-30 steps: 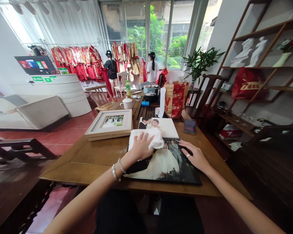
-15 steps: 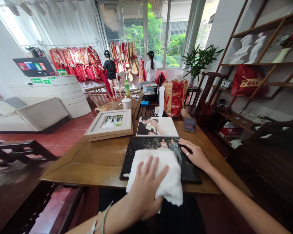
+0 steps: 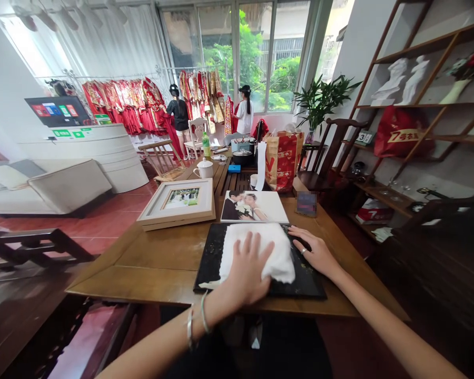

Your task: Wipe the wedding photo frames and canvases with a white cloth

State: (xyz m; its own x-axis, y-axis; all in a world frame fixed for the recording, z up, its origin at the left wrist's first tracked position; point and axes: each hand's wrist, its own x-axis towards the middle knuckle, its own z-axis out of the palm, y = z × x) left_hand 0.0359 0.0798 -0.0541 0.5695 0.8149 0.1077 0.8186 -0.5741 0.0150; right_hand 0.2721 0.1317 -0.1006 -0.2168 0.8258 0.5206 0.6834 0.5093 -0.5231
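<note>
A white cloth (image 3: 278, 251) lies spread over the dark photo panel (image 3: 210, 258) at the near edge of the wooden table. My left hand (image 3: 249, 271) presses flat on the cloth with its fingers spread. At the panel's right side rests my right hand (image 3: 314, 251), fingers stretched out on its surface, a ring on one finger. The cloth hides most of the panel's picture. Just beyond the panel lies a white-edged couple photo (image 3: 256, 206). To its left sits a light wooden picture frame (image 3: 177, 202) holding a small photo.
Farther along the table (image 3: 158, 263) stand a white lidded cup (image 3: 204, 168), a green bottle (image 3: 206, 145), a black pot (image 3: 243, 157) and a red-and-tan paper bag (image 3: 281, 160). A small dark block (image 3: 306, 203) sits at the right. Two people stand by the hanging red garments (image 3: 118, 105).
My left hand has pushed the cloth away from me, up the panel, and the cloth now covers the couple pictured there. My right hand has stayed in place.
</note>
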